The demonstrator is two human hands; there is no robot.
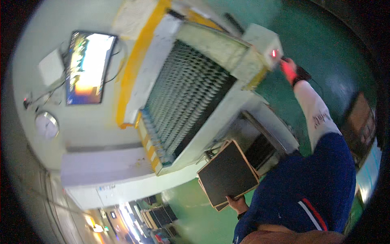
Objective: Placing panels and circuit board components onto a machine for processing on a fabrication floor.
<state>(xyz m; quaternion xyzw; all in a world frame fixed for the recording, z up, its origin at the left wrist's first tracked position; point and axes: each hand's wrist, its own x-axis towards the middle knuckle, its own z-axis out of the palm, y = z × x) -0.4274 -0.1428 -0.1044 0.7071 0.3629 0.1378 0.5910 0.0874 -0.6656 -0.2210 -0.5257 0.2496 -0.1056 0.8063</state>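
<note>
My left hand [237, 203] grips the lower edge of a thin stack of dark square boards [227, 173] with light brown rims, held in front of a big white machine [211, 134]. My right hand [289, 69], in a white sleeve with a dark wristband, reaches up to a small white control box [264, 40] at the machine's corner. A red lamp [274, 53] glows on the box and tints the hand red. The hand is blurred, so its fingers are unclear. A dark ribbed rack of narrow slots [187, 93] fills the machine's face.
A lit monitor [87, 67] and a round clock [46, 124] hang on the pale wall at left. The floor [321, 44] is green. A brown box [359, 116] stands at far right. More dark racks [160, 215] stand farther down the hall.
</note>
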